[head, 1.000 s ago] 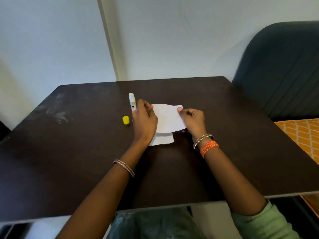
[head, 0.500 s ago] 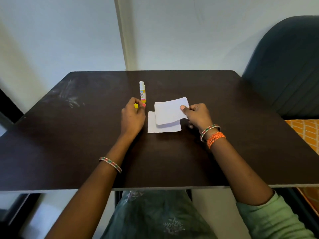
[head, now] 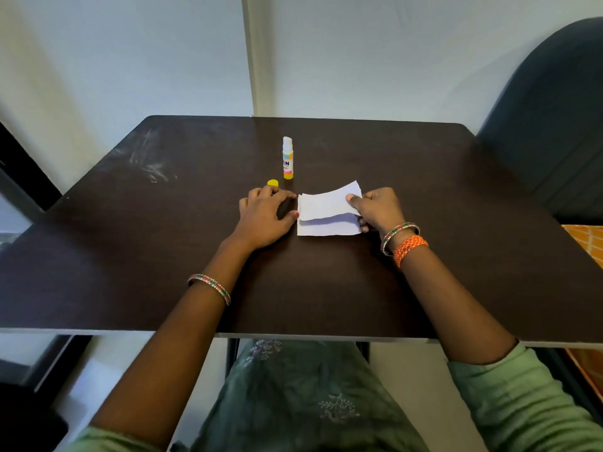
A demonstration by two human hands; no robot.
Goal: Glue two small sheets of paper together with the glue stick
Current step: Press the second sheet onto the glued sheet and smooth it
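Two small white sheets lie near the middle of the dark table (head: 326, 288). The lower sheet (head: 326, 228) rests flat. The upper sheet (head: 323, 203) curves above it, its right edge pinched by my right hand (head: 375, 210). My left hand (head: 266, 216) rests on the table just left of the sheets, fingers loosely spread and holding nothing. The uncapped glue stick (head: 287, 158) stands upright behind my left hand. Its yellow cap (head: 272, 183) lies beside my left fingertips.
A dark upholstered chair back (head: 554, 109) stands at the right of the table, with orange patterned fabric (head: 584, 243) below it. A pale wall rises behind the table. White scuff marks (head: 150, 164) streak the table's far left.
My left hand let go of the upper sheet and moved left onto the table near the cap. My right hand keeps the upper sheet, now lower over the flat one. The camera view shifted.
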